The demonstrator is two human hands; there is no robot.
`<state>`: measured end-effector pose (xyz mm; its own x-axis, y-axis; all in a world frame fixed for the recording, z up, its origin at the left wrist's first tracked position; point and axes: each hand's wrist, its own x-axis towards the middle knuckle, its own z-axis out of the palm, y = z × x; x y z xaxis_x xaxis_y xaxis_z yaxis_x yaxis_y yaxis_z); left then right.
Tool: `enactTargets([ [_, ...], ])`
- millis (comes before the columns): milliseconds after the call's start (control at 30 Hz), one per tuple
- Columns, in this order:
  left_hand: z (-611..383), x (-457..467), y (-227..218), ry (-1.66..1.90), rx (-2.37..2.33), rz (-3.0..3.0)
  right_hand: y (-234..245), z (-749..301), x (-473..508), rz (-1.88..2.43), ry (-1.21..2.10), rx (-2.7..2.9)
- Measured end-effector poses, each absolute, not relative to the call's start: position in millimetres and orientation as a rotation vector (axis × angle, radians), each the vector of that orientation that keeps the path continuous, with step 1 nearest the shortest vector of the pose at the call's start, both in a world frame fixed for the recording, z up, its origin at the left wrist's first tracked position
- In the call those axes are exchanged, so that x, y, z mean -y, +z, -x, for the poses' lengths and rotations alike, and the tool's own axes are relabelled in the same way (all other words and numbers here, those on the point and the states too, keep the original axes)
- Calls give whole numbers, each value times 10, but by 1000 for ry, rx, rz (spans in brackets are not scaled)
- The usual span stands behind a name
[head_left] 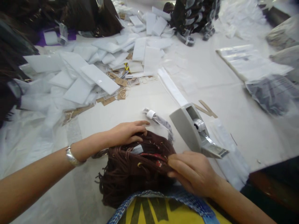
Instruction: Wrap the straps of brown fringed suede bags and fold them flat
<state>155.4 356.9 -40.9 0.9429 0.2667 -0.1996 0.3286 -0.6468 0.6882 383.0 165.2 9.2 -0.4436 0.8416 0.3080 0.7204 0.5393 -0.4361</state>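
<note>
A dark brown fringed bag (127, 169) with brass eyelets lies at the table's near edge, its mouth spread apart. Inside it, a red patterned lining and a pale label (137, 149) show. My left hand (127, 132), below a silver bangle, holds the bag's far rim, fingers bent over it. On the right side of the mouth, my right hand (192, 169) pinches the near rim between thumb and fingers. Just beyond the bag curves a plastic-wrapped dark strap (161, 119) with a white band. A grey tape dispenser (192, 129) stands beyond my right hand.
White foam sheets (100, 77) and brown tags (108, 100) are heaped at the left and back. More dark bags (88, 15) stand behind them. Plastic-wrapped packets (254, 62) lie at the right. A yellow sheet with blue woven trim (163, 211) fills the near edge.
</note>
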Motion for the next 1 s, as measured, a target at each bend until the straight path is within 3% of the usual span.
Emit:
enactTargets([
  [200, -1433, -3698, -172, -103, -724, -1967, -142, -3798, -1994, 1621, 340, 2172],
  [333, -1235, -3624, -29, -298, -643, -2004, -284, -3734, -2281, 1794, 402, 2246],
  [467, -971, -3473, -190, -468, -876, -2272, -401, -3656, -2480, 2017, 420, 2330],
  [600, -901, -3217, -229, -138, -1066, -2468, -405, -3605, -2450, 2010, 392, 2304],
  [733, -1018, -2897, -124, 289, -1038, -2507, -295, -3507, -2268, 1685, 273, 2102],
  [867, -996, -2848, -204, 301, -1202, -2418, -269, -3352, -2241, 1398, 329, 2135],
  [1000, -798, -2977, -267, 308, -1218, -2325, -328, -3238, -2437, 1523, 472, 2273],
])
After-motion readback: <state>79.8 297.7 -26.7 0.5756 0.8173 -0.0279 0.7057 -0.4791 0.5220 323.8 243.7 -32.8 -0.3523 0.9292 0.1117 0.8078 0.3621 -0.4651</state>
